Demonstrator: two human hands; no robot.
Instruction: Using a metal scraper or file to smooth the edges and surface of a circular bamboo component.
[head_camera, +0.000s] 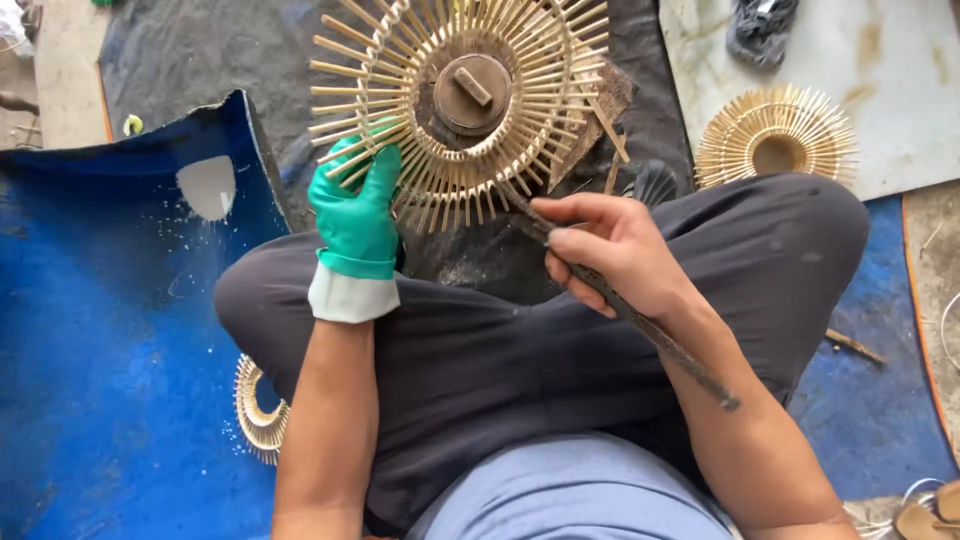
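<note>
So the left hand is in a green rubber glove with a pale cuff, and its fingers are curled onto the lower left rim of a round bamboo stick basket, wrapped around a few of the spokes so it's properly gripping the thing. The basket is a ring of thin light sticks fanning outward, tilted a bit, with a dark round block sitting in its centre, up and to the right of the gloved fingertips. The right hand is bare and its fingers are closed around a long dark metal rod; the rod's top end pokes out past the fingertips and touches the bottom edge of the basket, while the rest runs down along the forearm behind the palm. Both hands hover over the person's crossed legs in dark trousers. Another finished bamboo basket lies well off to the right of the bare fingers on a pale board, and a partial bamboo ring peeks out below the gloved wrist on a blue tarp. A dark sheet lies beyond the gloved fingers, under the basket.
</note>
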